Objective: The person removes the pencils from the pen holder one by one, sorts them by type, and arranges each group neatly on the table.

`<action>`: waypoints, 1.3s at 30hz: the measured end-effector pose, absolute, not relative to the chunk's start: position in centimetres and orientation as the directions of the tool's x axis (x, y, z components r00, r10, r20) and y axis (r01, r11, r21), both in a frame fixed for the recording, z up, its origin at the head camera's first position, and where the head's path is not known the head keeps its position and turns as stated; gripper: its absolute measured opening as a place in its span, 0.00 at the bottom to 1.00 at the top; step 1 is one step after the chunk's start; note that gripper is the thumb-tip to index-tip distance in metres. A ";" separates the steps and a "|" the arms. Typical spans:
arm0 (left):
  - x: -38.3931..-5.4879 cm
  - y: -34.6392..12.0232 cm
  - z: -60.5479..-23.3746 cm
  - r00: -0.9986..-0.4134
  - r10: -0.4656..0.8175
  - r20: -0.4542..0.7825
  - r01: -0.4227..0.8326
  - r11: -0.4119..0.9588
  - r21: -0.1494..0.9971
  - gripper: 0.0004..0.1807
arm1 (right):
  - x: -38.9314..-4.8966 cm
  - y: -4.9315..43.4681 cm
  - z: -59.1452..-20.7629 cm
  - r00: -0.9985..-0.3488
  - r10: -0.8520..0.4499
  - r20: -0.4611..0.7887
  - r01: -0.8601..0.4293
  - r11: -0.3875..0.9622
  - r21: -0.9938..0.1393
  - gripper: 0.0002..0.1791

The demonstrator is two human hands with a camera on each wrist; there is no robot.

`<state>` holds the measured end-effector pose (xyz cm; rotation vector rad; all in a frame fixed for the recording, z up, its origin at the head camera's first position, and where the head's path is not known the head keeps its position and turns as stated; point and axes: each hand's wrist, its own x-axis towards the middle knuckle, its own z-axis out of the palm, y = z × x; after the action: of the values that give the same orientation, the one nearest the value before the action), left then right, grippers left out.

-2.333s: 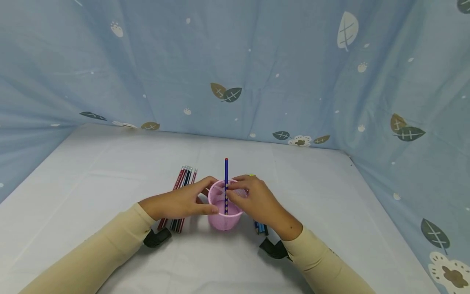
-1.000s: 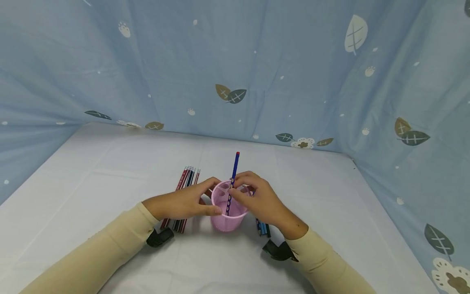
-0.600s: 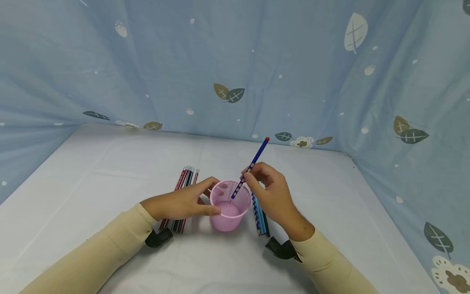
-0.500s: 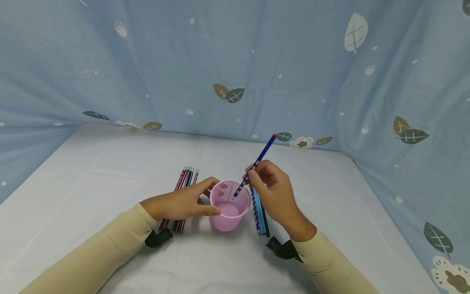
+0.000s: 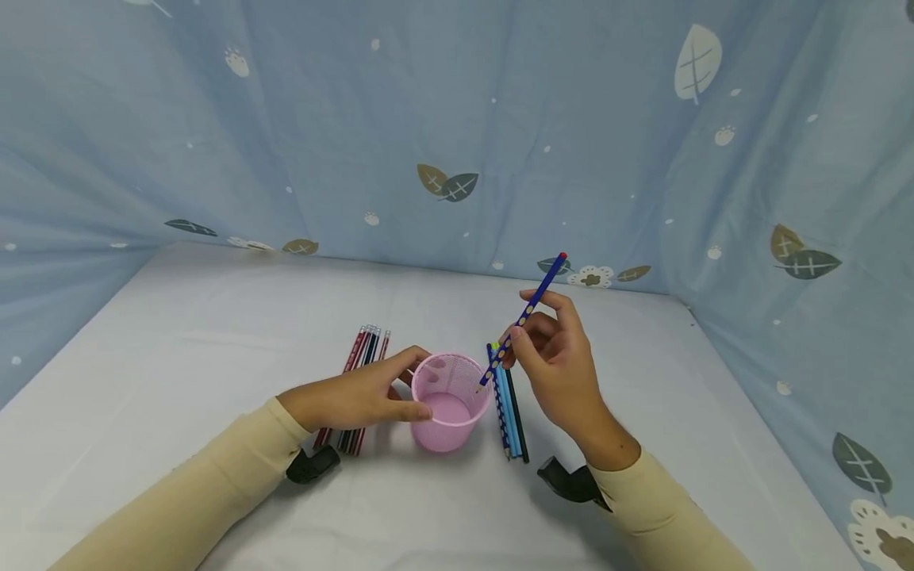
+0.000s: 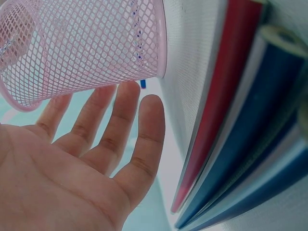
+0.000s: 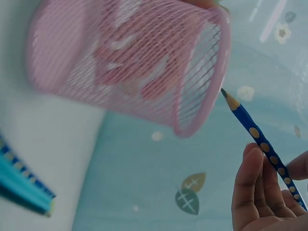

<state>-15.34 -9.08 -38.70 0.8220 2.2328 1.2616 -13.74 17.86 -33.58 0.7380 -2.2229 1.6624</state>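
The blue dotted pencil (image 5: pixel 524 316) is out of the pink mesh cup (image 5: pixel 450 400) now; a moment ago it stood upright inside. The right hand (image 5: pixel 560 366) pinches it between thumb and fingers and holds it tilted in the air, eraser toward one o'clock, its sharpened tip just off the cup's rim at three o'clock. The cup looks empty. The left hand (image 5: pixel 357 394) steadies the cup, fingers relaxed against its side. Blue pencils (image 5: pixel 508 408) lie on the surface directly below, red and dark ones (image 5: pixel 357 385) at nine o'clock.

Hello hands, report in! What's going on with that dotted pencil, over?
Right hand pinches dotted blue pencil, clear of pink mesh cup. Left hand steadies cup. Nothing blocking.
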 end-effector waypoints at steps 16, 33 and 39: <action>-15.2 -9.2 -38.7 -0.725 0.683 -0.089 0.278 0.410 0.869 0.33 | -14.2 21.1 -33.8 -0.877 -0.180 0.445 -0.472 0.153 -0.868 0.24; -15.2 -9.0 -38.4 -0.720 0.687 -0.099 0.269 0.408 0.872 0.34 | -18.5 23.2 -37.2 -0.938 -0.342 -0.062 -0.100 0.435 -0.895 0.30; -15.2 -9.1 -38.8 -0.722 0.686 -0.095 0.273 0.408 0.871 0.34 | -19.1 24.0 -38.7 -0.897 -0.401 -0.187 -0.061 0.532 -0.845 0.34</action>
<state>-15.19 -9.08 -38.76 0.8179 2.2277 1.2566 -19.09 24.05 -38.71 0.4812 -3.0544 1.6588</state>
